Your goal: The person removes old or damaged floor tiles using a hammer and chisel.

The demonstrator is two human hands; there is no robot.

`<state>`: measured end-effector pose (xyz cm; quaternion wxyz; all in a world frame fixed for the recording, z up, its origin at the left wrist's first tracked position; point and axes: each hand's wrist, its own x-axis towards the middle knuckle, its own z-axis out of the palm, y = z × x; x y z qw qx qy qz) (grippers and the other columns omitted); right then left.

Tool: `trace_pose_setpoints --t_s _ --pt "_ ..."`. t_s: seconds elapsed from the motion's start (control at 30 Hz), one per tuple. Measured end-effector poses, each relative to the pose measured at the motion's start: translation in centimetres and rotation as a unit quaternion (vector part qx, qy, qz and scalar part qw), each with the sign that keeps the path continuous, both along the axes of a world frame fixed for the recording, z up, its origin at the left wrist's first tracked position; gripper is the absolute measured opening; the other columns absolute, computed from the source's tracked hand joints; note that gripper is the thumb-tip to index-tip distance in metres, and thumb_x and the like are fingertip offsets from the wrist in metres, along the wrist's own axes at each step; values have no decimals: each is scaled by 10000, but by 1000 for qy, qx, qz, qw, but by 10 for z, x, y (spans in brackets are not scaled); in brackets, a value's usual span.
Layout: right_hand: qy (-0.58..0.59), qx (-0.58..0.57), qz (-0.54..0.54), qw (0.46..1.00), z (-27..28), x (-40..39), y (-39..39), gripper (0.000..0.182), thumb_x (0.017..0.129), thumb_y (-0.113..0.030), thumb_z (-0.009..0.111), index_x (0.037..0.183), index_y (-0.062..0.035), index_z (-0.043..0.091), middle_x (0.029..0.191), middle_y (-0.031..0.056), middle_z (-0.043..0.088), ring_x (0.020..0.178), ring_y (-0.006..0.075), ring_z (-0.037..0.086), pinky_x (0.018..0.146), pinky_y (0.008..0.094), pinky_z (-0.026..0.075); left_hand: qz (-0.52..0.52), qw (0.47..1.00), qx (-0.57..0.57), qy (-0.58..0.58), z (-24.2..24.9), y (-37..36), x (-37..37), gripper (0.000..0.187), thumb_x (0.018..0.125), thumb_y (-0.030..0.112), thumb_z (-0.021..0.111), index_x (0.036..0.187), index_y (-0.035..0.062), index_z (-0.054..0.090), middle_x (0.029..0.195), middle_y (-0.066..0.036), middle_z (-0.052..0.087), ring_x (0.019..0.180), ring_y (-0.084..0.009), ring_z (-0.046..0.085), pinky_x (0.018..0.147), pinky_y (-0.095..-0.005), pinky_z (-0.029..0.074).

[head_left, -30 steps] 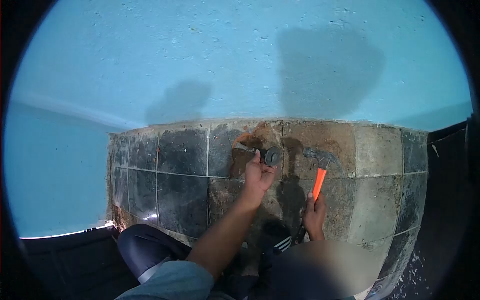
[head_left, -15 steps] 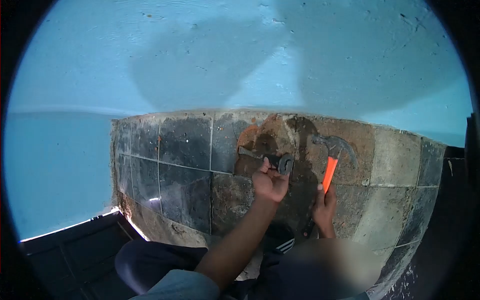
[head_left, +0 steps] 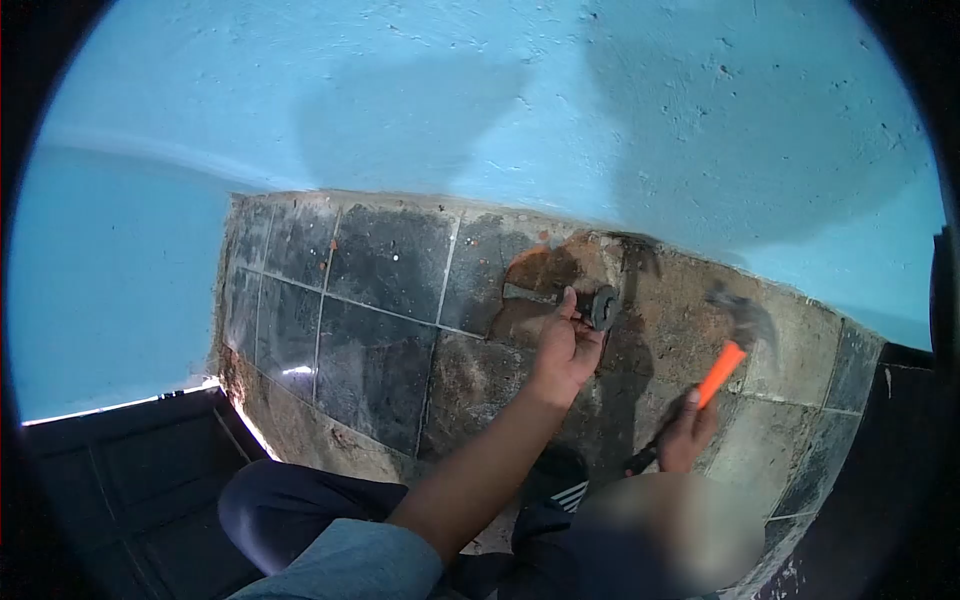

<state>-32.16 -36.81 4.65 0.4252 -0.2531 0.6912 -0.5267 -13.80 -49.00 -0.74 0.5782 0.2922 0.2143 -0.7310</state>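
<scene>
My left hand is closed around a flat chisel with a round dark guard at its struck end. The blade points left, its tip at the broken edge of a dark floor tile. My right hand grips a claw hammer by its orange and black handle. The hammer's head, smeared by motion, is to the right of the chisel and apart from it. Around the chisel, rough brown floor lies bare of tile, with a reddish patch near the blade.
A light blue wall rises beyond the floor. Dark tiles with small crumbs lie to the left. A dark panelled door stands at lower left. My knee and a striped shoe are close below.
The hammer has swung right, away from the chisel, and its head is now blurred. My left hand still holds the chisel against the tile edge. The view has tilted slightly.
</scene>
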Motion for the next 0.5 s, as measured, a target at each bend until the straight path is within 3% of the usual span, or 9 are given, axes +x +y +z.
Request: trace_pose_setpoints --t_s 0.13,0.23,0.27,0.33,0.37,0.43,0.47,0.5 --pt "48 -96 -79 991 27 -11 -2 281 1085 -319 482 966 -64 499 635 -2 483 495 82 455 446 248 361 23 998 56 -18 14 -15 1 194 1039 209 584 1013 17 573 997 -112 683 915 -223 687 859 -395 601" --pt "27 -59 -65 996 18 1 10 269 1081 -311 492 938 -84 507 650 1 490 513 78 457 450 250 369 22 997 64 -20 12 -14 1 182 1034 195 592 1041 14 578 1012 -112 686 922 -223 688 877 -402 599" --pt "17 -39 -26 999 7 9 18 255 1073 -292 505 961 -65 536 676 23 516 542 92 480 475 276 389 15 998 56 -19 8 -12 0 183 1031 196 596 1044 14 581 1011 -113 688 922 -226 689 879 -403 597" --pt "106 61 128 984 1 30 23 261 1061 -283 524 990 -35 560 701 45 539 565 110 499 503 302 399 -4 999 48 -20 -14 -7 0 184 1032 193 594 1046 10 588 1002 -112 690 926 -231 689 893 -405 592" --pt "103 67 149 981 6 36 22 268 1060 -283 526 997 -24 562 698 46 540 569 115 504 510 309 401 -16 998 48 -22 -34 -4 0 183 1035 188 587 1045 5 592 994 -112 691 930 -235 689 905 -406 589" --pt "97 79 187 974 17 44 17 284 1056 -282 530 1012 -4 566 692 49 541 577 126 514 523 323 404 -28 997 65 -38 -23 -6 -5 184 1037 181 582 1047 -2 595 985 -114 693 933 -240 691 913 -409 586" --pt "16 117 160 980 29 43 16 288 1060 -303 530 987 -27 570 677 12 530 571 103 500 512 303 399 -27 995 83 -52 -19 -5 -7 184 1036 179 584 1050 -4 595 985 -117 694 931 -241 693 911 -411 587" --pt "14 114 131 985 36 39 16 287 1062 -310 529 983 -37 569 673 -1 523 567 95 494 506 291 394 -28 994 85 -57 -18 -3 -6 184 1036 178 583 1052 -5 595 987 -119 695 930 -243 694 908 -412 587"
